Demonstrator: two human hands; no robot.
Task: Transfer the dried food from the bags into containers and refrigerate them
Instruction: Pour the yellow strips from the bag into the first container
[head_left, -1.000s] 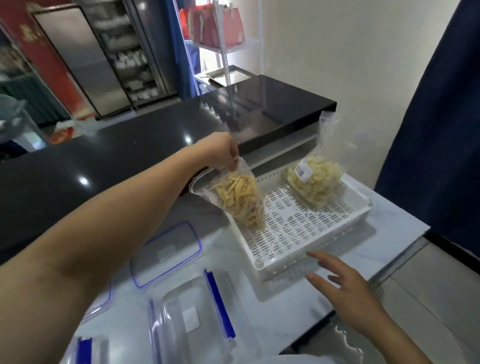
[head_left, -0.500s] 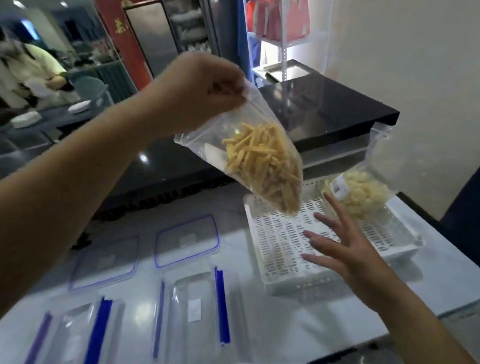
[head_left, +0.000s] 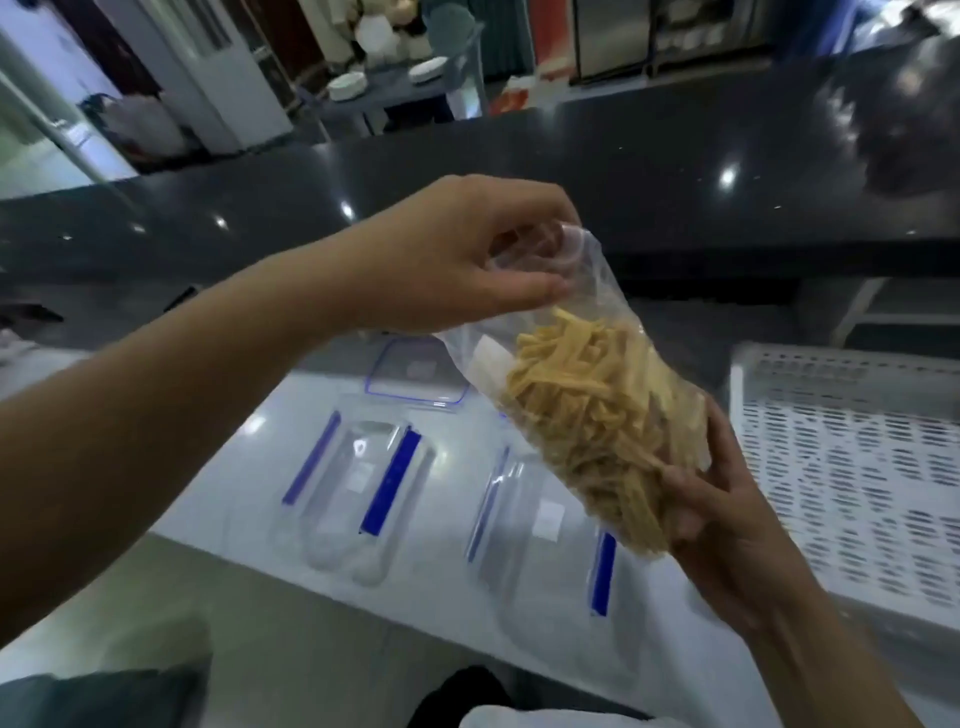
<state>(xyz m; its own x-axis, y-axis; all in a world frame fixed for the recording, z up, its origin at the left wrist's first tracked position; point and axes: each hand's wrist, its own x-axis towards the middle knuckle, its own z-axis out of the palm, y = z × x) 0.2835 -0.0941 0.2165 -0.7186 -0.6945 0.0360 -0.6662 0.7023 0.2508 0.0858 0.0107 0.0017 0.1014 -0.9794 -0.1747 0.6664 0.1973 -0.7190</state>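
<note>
Left hand (head_left: 447, 260) pinches the bag (head_left: 587, 405) top, right hand (head_left: 727, 525) cups its base — both containers (head_left: 353, 483) at lower centre unfilled; transfer and refrigeration outstanding.

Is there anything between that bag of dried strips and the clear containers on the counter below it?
Nothing visible. The bag hangs in the air, pinched at its top by the left hand and cupped at its bottom by the right hand. The nearest container sits open just below; a lid lies apart, behind it.
</note>
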